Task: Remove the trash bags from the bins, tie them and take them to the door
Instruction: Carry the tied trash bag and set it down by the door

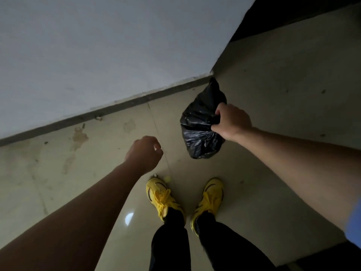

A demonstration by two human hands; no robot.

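A black trash bag (199,122) hangs over the tiled floor near a wall corner, its top gathered. My right hand (232,122) is closed on the bag's upper part and holds it up. My left hand (144,153) hovers to the left of the bag with the fingers curled in and nothing in them. No bin is in view.
A grey-white wall (88,55) with a dark skirting runs along the left and meets a beige surface (293,65) at the corner behind the bag. My feet in yellow shoes (162,194) stand on the stained floor tiles (58,163). A dark gap (312,14) lies top right.
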